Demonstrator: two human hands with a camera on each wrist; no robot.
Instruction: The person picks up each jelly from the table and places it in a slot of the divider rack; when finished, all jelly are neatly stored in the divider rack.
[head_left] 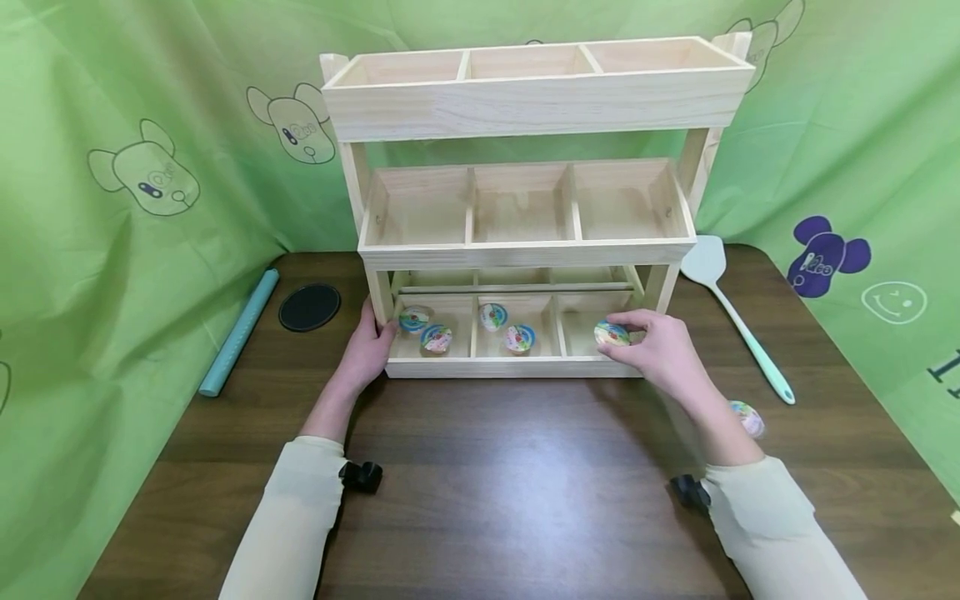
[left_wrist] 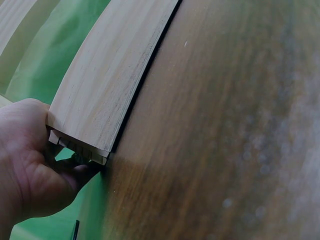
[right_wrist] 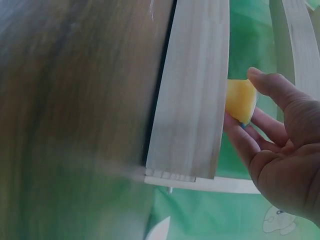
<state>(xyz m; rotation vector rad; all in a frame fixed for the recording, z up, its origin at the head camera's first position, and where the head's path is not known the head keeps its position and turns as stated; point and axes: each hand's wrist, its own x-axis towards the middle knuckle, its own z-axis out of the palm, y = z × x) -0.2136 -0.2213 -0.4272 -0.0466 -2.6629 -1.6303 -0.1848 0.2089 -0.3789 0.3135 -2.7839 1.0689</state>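
Observation:
A three-tier wooden rack stands on the table, each tier split into three compartments. At the left end of its bottom tier, my left hand grips the side, with the thumb near the front corner. My right hand pinches a jelly cup by its edges, over the bottom tier's right compartment. In the right wrist view the cup's yellow body shows behind the front board. Two jelly cups lie in the left bottom compartment and two jelly cups in the middle one.
Another jelly cup lies on the table beside my right forearm. A pale spatula rests right of the rack. To the left are a black round coaster and a blue-green rod. Green printed cloth hangs around the table.

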